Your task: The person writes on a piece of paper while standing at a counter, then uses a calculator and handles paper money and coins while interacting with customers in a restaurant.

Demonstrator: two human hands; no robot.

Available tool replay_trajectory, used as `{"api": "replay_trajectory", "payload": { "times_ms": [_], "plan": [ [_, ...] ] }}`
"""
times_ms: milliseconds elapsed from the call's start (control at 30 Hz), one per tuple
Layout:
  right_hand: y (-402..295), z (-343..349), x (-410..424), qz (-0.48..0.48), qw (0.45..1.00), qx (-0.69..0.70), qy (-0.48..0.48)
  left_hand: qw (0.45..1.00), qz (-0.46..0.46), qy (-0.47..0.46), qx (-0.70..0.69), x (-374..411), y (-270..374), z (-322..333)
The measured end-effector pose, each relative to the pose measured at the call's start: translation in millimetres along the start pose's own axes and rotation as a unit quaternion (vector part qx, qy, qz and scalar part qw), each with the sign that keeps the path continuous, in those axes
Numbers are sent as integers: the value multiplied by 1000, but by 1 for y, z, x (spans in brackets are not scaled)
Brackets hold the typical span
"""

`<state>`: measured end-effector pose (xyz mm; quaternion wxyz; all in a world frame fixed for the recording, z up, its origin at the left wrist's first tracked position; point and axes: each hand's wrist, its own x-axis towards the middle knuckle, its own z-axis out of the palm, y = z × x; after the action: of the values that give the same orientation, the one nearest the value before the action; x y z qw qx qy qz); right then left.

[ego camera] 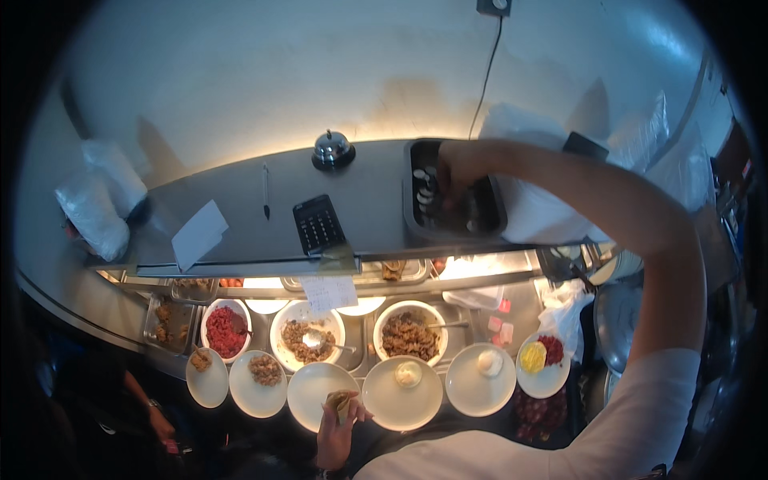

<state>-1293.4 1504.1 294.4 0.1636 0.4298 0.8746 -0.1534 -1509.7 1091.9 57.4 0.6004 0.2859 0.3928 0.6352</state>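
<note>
My left hand [333, 441] is raised in front of the row of plates, gripping folded paper [341, 403] that looks like banknotes. Behind it is a bare white plate [312, 384]. My right arm curves over the raised shelf, and my right hand [459, 171] reaches down into a black plastic tray [503, 213]. Round, silvery pieces that look like coins [425, 195] lie in the tray beside my fingers. The fingertips are dark and blurred, so whether they pinch anything is unclear.
A calculator [318, 224], a call bell [333, 150] and a pen [266, 191] lie on the shelf [378, 198]. Below are bowls of food [411, 333] and plates bearing portions [402, 396]. A plastic bag [546, 204] adjoins the tray. Another person's hand [161, 426] shows at lower left.
</note>
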Motion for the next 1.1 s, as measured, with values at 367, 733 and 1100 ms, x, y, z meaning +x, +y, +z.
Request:
{"api": "replay_trajectory", "payload": {
  "times_ms": [367, 733, 1100],
  "plan": [
    [-41, -28, -64, -17, 916, 219, 335, 1000, -8, 2, -23, -52, -7, -19],
    [-14, 470, -213, 144, 381, 908, 96, 990, -36, 98, 99, -92, -27, -42],
    [275, 455, 102, 298, 795, 318, 423, 972, -86, 213, 45, -55, -118, 55]
  ]
}}
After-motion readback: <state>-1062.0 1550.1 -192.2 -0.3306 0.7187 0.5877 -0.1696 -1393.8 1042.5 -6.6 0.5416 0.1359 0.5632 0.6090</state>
